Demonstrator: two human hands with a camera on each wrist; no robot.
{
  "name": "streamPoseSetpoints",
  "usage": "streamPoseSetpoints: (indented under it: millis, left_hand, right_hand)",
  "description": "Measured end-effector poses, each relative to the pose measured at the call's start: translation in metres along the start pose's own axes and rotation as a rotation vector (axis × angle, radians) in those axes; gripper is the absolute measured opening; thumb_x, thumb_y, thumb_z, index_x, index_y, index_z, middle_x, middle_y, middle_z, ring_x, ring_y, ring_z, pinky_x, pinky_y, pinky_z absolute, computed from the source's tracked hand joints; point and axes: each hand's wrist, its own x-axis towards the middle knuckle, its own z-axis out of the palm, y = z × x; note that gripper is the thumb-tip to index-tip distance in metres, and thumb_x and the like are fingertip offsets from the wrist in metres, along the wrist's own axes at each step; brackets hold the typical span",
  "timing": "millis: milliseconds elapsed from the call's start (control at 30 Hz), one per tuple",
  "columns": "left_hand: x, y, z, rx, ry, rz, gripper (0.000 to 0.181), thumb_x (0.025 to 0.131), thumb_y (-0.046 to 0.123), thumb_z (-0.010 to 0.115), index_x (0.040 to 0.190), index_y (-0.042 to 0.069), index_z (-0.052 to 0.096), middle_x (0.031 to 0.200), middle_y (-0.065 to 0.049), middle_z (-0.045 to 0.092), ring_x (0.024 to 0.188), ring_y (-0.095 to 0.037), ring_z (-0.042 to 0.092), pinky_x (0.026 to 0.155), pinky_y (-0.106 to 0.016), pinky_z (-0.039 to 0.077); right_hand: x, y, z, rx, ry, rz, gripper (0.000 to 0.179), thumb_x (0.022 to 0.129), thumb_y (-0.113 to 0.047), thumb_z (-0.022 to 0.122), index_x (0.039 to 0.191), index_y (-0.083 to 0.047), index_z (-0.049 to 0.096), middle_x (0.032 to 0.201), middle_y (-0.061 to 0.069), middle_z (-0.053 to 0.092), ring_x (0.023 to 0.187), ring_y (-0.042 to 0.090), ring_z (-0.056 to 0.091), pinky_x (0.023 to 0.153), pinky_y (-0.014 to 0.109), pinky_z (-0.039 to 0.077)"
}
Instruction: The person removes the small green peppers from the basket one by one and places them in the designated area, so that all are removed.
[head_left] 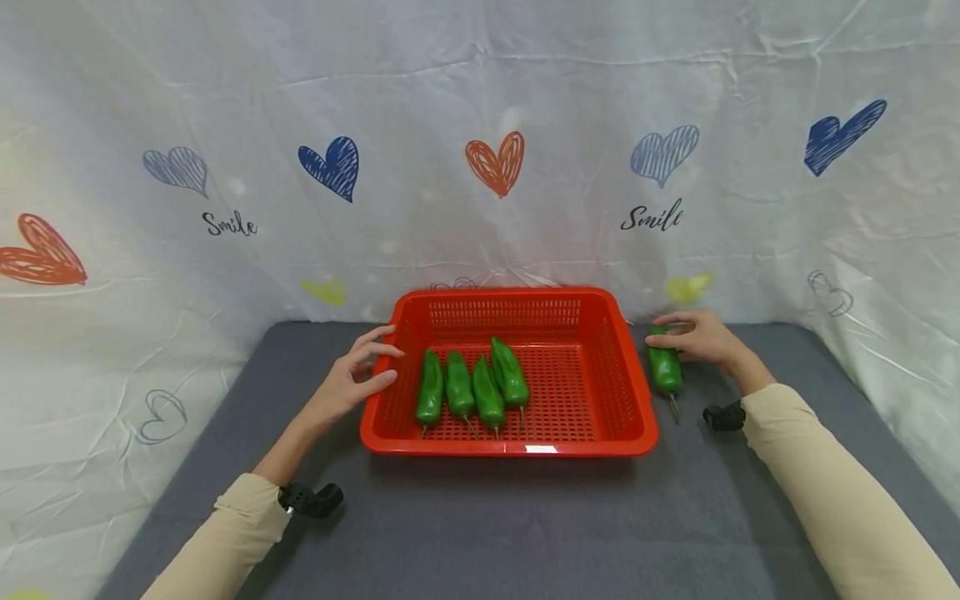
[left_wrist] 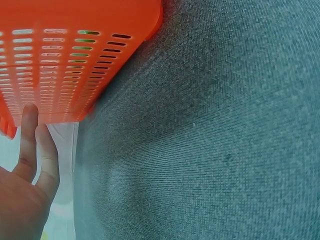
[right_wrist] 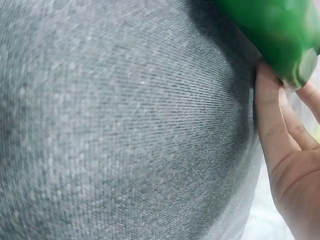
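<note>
1 green pepper [head_left: 665, 371] is pinched near its tip by the right hand [head_left: 705, 340]; the basket [head_left: 465, 447] is presumably steadied by the left hand [head_left: 347, 382], uncurled.

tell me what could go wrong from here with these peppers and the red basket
The right hand holds the outside pepper by its stemless end, so it might slip or swing. The left hand at the side of the red basket could nudge it, and the four peppers lying loose inside might roll.
</note>
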Motion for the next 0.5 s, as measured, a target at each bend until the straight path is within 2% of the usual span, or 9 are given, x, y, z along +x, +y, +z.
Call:
streamPoseSetpoints:
  millis: [233,500]
  left_hand:
    - [0.0009,0.0013,-0.0003,0.004,-0.001,-0.001,0.028,0.098,0.002,0.064,0.126,0.002,0.064,0.160,-0.008,0.031,0.144,-0.032,0.028,0.099,-0.060,0.034]
    - [0.0022,0.0013,-0.0012,0.004,-0.009,-0.004,0.030,0.098,0.000,0.065,0.127,0.002,0.064,0.160,-0.010,0.032,0.144,-0.033,0.029,0.099,-0.061,0.034]
  right_hand:
    - [-0.0023,0.0017,0.0004,0.001,0.011,-0.016,0.063,0.094,-0.031,0.076,0.138,0.009,0.054,0.130,0.031,0.059,0.104,0.025,0.066,0.086,0.046,0.055]
    - [-0.0079,0.0029,-0.0024,-0.009,0.009,-0.031,0.063,0.096,-0.032,0.074,0.139,0.009,0.053,0.131,0.031,0.058,0.110,0.034,0.064,0.088,0.048,0.054]
